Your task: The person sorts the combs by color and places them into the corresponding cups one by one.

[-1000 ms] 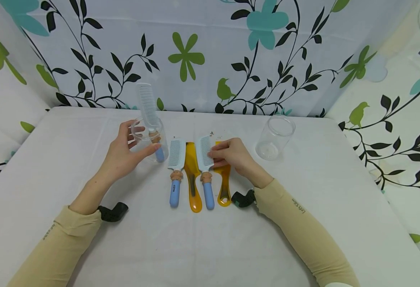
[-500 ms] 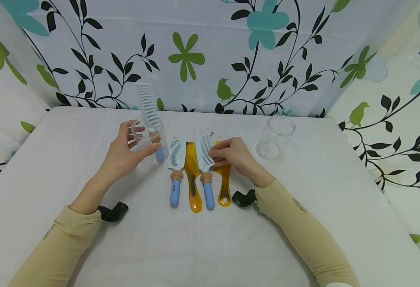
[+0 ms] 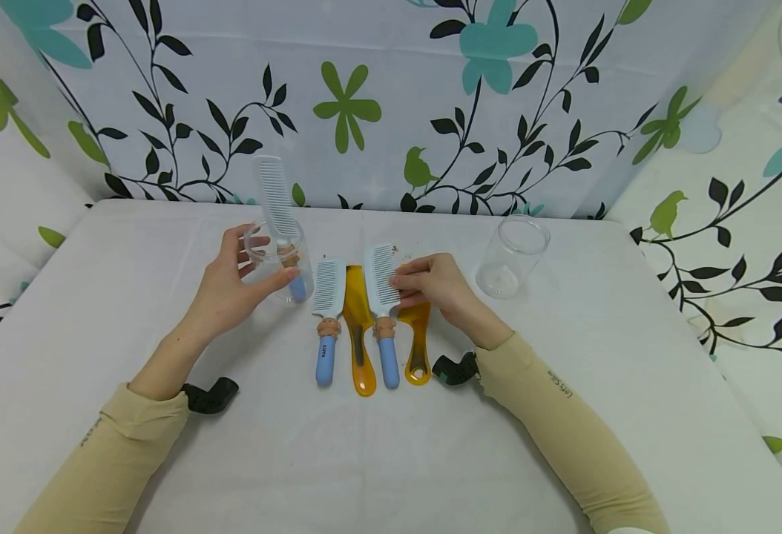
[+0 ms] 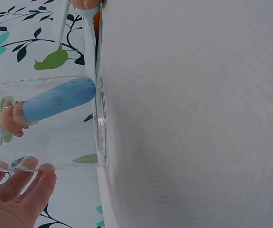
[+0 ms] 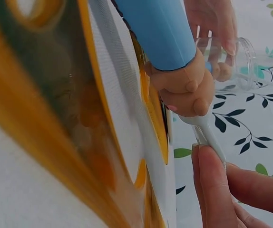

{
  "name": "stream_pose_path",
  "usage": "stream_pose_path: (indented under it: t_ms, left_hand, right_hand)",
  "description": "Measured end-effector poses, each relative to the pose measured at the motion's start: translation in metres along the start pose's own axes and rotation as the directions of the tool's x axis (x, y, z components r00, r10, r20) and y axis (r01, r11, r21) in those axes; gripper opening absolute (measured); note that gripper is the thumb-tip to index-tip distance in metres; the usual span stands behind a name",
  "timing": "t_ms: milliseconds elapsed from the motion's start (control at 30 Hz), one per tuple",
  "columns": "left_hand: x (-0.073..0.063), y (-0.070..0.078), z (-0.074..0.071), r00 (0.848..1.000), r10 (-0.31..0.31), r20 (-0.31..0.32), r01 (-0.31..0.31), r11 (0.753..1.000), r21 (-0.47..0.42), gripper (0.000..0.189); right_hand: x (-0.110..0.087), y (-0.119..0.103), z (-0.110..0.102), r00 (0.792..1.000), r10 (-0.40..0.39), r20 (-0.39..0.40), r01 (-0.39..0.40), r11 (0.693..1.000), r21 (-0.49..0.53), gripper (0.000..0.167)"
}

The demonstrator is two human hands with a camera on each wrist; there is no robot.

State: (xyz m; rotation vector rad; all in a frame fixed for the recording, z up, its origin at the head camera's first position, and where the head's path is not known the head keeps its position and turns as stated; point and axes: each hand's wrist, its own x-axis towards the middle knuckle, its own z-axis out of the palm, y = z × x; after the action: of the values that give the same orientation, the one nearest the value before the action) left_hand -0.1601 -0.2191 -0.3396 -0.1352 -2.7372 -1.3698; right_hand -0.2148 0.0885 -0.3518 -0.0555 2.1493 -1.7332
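My left hand (image 3: 231,285) grips the side of a clear jar (image 3: 303,256), fingers and thumb around its wall. Inside it a pale blue comb (image 3: 276,196) stands tilted, teeth end sticking out above the rim and blue handle (image 4: 60,99) down. With thumb and fingers my right hand (image 3: 441,289) pinches the toothed head of a second blue-handled comb (image 3: 380,278), whose head looks slightly raised. To its left lie an amber comb (image 3: 359,326) and another blue-handled comb (image 3: 327,319). Another amber comb (image 3: 418,341) lies under my right hand, its upper part hidden.
A second clear jar (image 3: 513,256) stands at the right, near the back of the white table (image 3: 364,460). Behind hangs a leaf-patterned curtain (image 3: 391,104). Small brown specks lie behind the combs.
The head of the comb in my right hand has risen slightly, and the hand has moved up a little with it. My left hand and its jar have stayed still.
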Motion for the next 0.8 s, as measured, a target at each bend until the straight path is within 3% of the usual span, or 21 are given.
stream_pose_path:
  t_ms: [800]
  left_hand:
    - [-0.0012,0.0015,-0.0006,1.0,0.007,0.001,-0.007,1.0,-0.009,0.092]
  right_hand:
    - [-0.0025,-0.0037,-0.0009,0.999,-0.033,-0.007,0.034,0.999,0.02,0.028]
